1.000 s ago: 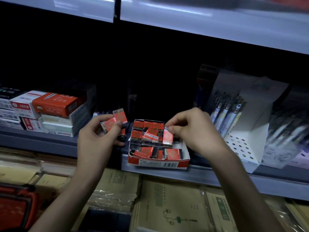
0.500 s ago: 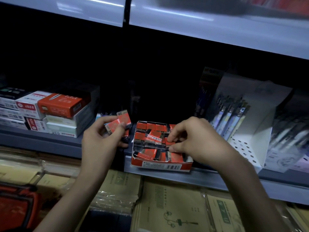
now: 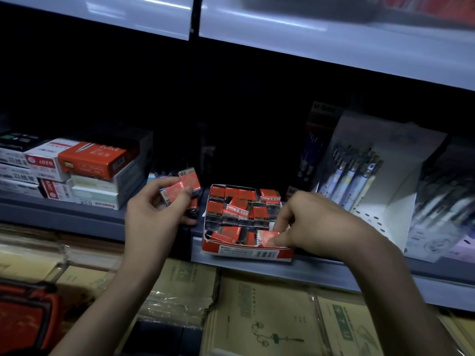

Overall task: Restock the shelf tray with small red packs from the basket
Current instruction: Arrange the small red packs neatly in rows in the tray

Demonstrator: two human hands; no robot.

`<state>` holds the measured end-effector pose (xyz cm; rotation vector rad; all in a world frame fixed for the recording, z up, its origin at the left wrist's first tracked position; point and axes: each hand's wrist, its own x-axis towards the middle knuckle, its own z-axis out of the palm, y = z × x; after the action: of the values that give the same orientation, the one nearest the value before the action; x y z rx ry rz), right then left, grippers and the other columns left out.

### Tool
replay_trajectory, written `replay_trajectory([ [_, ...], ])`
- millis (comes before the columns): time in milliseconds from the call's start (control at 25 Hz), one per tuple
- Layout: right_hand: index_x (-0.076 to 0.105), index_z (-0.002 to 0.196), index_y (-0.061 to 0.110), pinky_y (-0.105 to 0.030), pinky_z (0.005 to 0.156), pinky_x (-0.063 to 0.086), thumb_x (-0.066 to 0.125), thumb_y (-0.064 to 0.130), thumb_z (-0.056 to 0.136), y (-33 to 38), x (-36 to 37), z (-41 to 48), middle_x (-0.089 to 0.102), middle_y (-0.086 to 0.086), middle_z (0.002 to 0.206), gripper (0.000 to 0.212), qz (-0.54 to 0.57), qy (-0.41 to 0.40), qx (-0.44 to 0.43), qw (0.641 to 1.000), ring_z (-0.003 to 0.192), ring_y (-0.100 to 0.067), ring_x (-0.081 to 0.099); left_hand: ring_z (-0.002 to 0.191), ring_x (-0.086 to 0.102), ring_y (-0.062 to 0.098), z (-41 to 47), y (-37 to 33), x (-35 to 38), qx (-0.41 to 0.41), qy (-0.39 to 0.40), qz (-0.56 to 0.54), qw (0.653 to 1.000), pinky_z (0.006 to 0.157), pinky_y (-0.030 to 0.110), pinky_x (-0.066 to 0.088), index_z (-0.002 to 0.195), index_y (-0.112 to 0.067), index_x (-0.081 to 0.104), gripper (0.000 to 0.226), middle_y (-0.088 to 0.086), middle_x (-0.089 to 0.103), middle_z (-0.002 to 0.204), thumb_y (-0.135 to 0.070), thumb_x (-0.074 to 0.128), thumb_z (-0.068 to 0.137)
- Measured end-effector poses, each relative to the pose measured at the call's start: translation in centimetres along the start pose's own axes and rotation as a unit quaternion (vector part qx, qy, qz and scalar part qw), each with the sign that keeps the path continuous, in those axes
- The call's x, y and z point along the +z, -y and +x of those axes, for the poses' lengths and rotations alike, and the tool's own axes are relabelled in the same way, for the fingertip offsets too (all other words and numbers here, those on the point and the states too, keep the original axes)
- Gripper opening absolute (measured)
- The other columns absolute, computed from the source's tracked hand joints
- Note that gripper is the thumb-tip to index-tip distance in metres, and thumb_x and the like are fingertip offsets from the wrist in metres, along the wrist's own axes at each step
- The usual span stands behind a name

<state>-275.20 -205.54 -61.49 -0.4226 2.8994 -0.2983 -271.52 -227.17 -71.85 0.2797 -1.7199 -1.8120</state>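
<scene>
While left hand (image 3: 151, 222) grips at least two red packs (image 3: 190, 179), right hand (image 3: 316, 224) pinches one pack (image 3: 268, 238) in tray (image 3: 246, 253)

A stationery shop: grey metal display shelving (image 3: 321, 272) carries stacked red-and-white cardboard stationery boxes (image 3: 84, 170) left of the left hand (image 3: 151, 217), a white perforated card stand of pens (image 3: 390, 201) right of the right hand (image 3: 316, 224), and plastic-wrapped brown paper pads (image 3: 264, 317) below both.

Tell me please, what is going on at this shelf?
A person is filling the red tray on the shelf with small red packs. The right hand pinches one pack at the tray's front right corner. The left hand holds spare packs just left of the tray, which looks nearly full.
</scene>
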Motion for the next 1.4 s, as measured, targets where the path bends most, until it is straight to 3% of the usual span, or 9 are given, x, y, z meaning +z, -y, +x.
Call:
replay_trajectory([
  [160, 0.074, 0.075, 0.022, -0.029, 0.066, 0.051, 0.088, 0.034, 0.077, -0.3, -1.4, -0.8, 0.069, 0.009, 0.074, 0.018, 0.042, -0.057, -0.017, 0.997, 0.073, -0.006, 0.064, 0.066, 0.076, 0.018, -0.1, -0.2, 0.0, 0.003, 0.001, 0.002, 1.000, 0.062, 0.028, 0.064, 0.107, -0.019, 0.073, 0.014, -0.002, 0.079, 0.087, -0.017, 0.073, 0.093],
  [280, 0.075, 0.090, 0.028, -0.024, 0.064, 0.048, 0.076, 0.023, 0.090, -0.8, -1.9, -0.9, 0.069, 0.009, 0.084, 0.005, 0.046, -0.120, -0.042, 0.991, 0.078, -0.009, 0.065, 0.066, 0.075, 0.017, -0.1, -0.2, 0.0, 0.003, -0.003, 0.009, 1.000, 0.063, 0.031, 0.065, 0.107, -0.020, 0.073, 0.014, -0.001, 0.079, 0.085, -0.018, 0.074, 0.093],
  [440, 0.074, 0.112, 0.027, -0.028, 0.080, 0.047, 0.064, 0.013, 0.098, -1.0, -1.1, -0.2, 0.066, 0.002, 0.107, 0.023, 0.009, -0.127, -0.048, 0.991, 0.096, -0.018, 0.062, 0.066, 0.076, 0.022, 0.1, -0.2, 0.0, -0.006, -0.008, 0.014, 1.000, 0.067, 0.038, 0.064, 0.107, -0.020, 0.073, 0.014, 0.001, 0.079, 0.084, -0.019, 0.075, 0.093],
  [600, 0.068, 0.095, 0.022, -0.042, 0.083, 0.056, 0.063, 0.006, 0.095, -0.9, -0.8, 0.3, 0.064, -0.006, 0.099, 0.016, -0.006, -0.153, -0.041, 0.987, 0.092, -0.025, 0.062, 0.066, 0.076, 0.023, 0.0, -0.3, 0.0, -0.009, -0.009, 0.018, 1.000, 0.067, 0.038, 0.065, 0.107, -0.020, 0.073, 0.014, 0.001, 0.079, 0.083, -0.019, 0.075, 0.093],
  [800, 0.072, 0.100, 0.016, -0.046, 0.081, 0.058, 0.065, 0.003, 0.094, -0.3, 0.8, 1.1, 0.065, -0.009, 0.098, 0.017, -0.027, -0.151, -0.047, 0.987, 0.088, -0.028, 0.064, 0.065, 0.077, 0.020, -0.1, -0.6, 0.0, -0.010, -0.010, 0.031, 0.999, 0.075, 0.052, 0.064, 0.106, -0.022, 0.073, 0.013, -0.003, 0.079, 0.084, -0.022, 0.076, 0.093],
  [960, 0.072, 0.095, 0.018, -0.041, 0.078, 0.058, 0.072, 0.006, 0.091, -0.7, 1.5, 1.6, 0.066, -0.003, 0.092, 0.012, -0.007, -0.176, -0.045, 0.983, 0.086, -0.023, 0.064, 0.064, 0.077, 0.021, -0.1, -0.7, 0.0, -0.019, -0.011, 0.031, 0.999, 0.079, 0.060, 0.061, 0.104, -0.024, 0.074, 0.013, -0.002, 0.079, 0.083, -0.024, 0.076, 0.092],
  [1160, 0.074, 0.109, 0.021, -0.028, 0.081, 0.047, 0.073, 0.013, 0.093, -1.2, 2.4, 1.8, 0.055, 0.005, 0.108, 0.018, -0.034, -0.163, -0.061, 0.984, 0.099, -0.017, 0.057, 0.067, 0.077, 0.020, -0.1, -0.7, -0.1, -0.020, -0.005, 0.027, 0.999, 0.077, 0.059, 0.062, 0.107, -0.022, 0.073, 0.015, -0.002, 0.079, 0.086, -0.023, 0.076, 0.092],
  [1400, 0.073, 0.086, 0.025, -0.037, 0.081, 0.054, 0.080, 0.027, 0.088, -0.8, 1.8, 1.0, 0.055, 0.010, 0.098, 0.007, -0.025, -0.149, -0.051, 0.987, 0.090, -0.015, 0.060, 0.067, 0.077, 0.019, 0.0, -0.6, -0.2, -0.022, -0.004, 0.026, 0.999, 0.075, 0.059, 0.062, 0.107, -0.021, 0.073, 0.016, -0.001, 0.079, 0.086, -0.023, 0.076, 0.092],
])
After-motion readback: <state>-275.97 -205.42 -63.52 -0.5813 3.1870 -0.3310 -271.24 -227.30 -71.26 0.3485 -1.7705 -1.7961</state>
